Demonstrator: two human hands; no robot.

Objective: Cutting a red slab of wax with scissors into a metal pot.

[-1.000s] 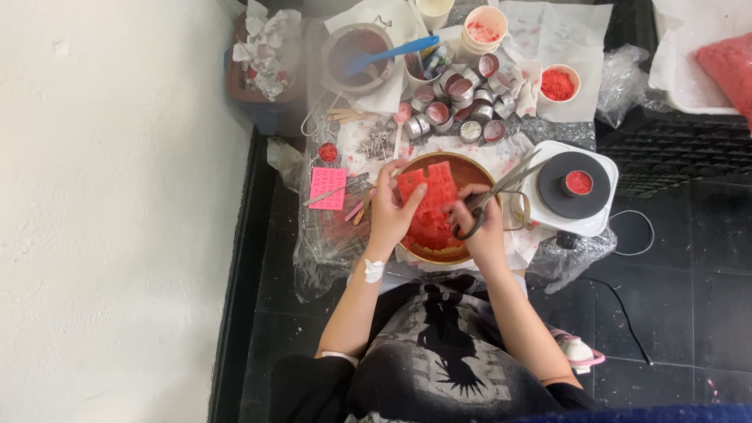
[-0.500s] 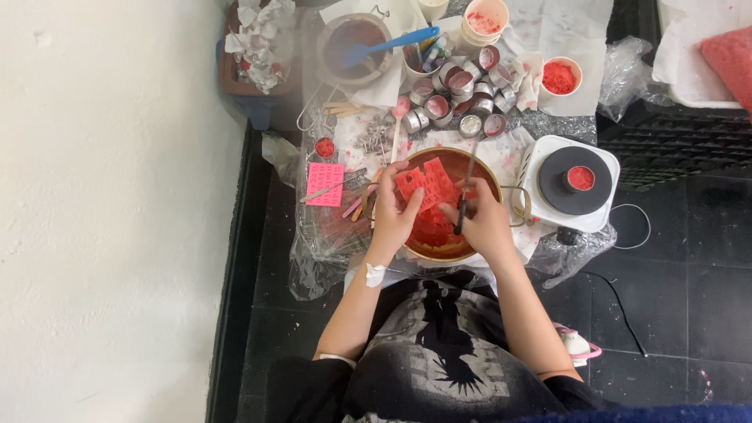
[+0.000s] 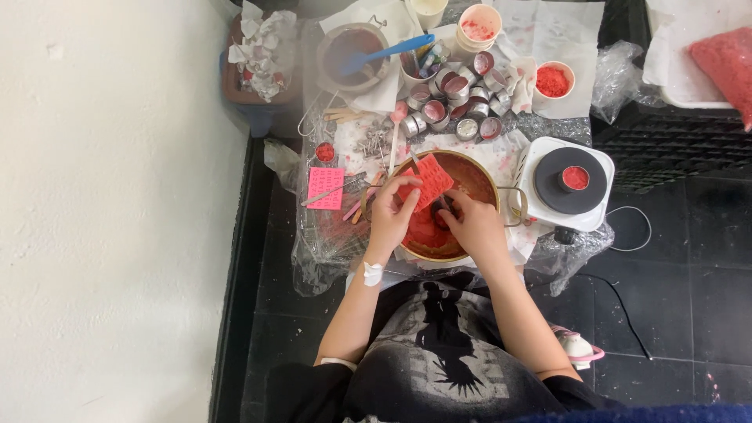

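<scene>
Both hands work over a round bowl at frame centre.
Left hand, fingers closed on a red mould sheet above the bowl; right hand beside it, fingers curled, grip unclear; hotplate to the right.

A white hotplate is set on the floor, a small red-filled tin on its dark disc. Left of it lies a pink card; beyond it, clustered tealight tins and a blue spatula are noted.
</scene>
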